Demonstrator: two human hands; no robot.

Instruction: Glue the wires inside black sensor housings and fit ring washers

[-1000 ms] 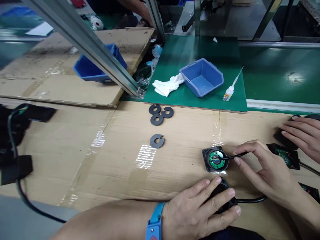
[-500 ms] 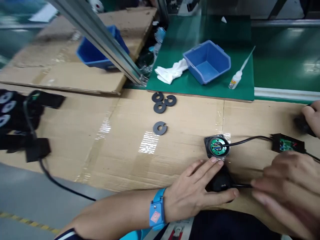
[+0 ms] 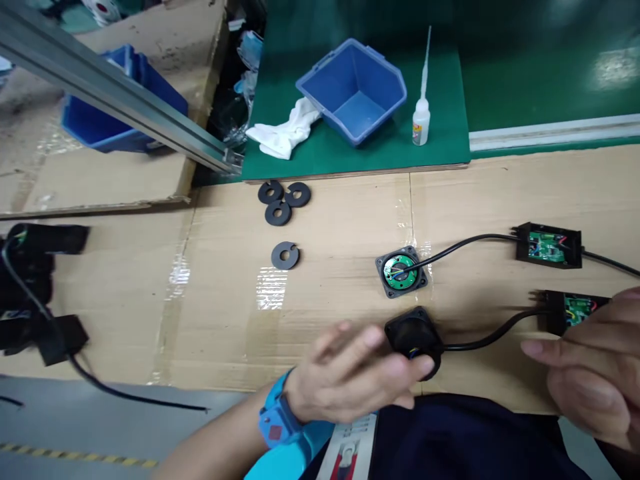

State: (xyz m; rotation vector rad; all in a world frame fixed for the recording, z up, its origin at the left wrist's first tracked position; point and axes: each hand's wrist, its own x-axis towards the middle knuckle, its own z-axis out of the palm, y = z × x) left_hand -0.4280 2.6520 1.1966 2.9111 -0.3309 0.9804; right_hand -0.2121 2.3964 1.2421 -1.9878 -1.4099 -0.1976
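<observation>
My left hand (image 3: 355,370), with a blue wrist strap (image 3: 277,420), has its fingers stretched out over the near edge of a black square housing (image 3: 407,330). Its fingertips overlap that housing's lower side, so contact is partly hidden. A black cable (image 3: 493,340) runs from the housing to a black box with a green circuit board (image 3: 577,310). My right hand (image 3: 595,373) hovers just below that box, fingers loosely bent and apart, with nothing visible in them. Just beyond, a second square housing (image 3: 400,272) shows a round green board and is wired to another open box (image 3: 549,247).
Several black slotted rings (image 3: 285,256) lie left of the housings. Behind them, a green board carries a blue bin (image 3: 357,93), white glove (image 3: 285,130) and nozzle bottle (image 3: 421,120). A metal post (image 3: 120,93) slants across the left, near cabled black parts (image 3: 65,340).
The view has shifted. My left hand has drawn back from the near housing, uncovering more of it. My right hand is now apart from the cable. A hand at the far right has left view.
</observation>
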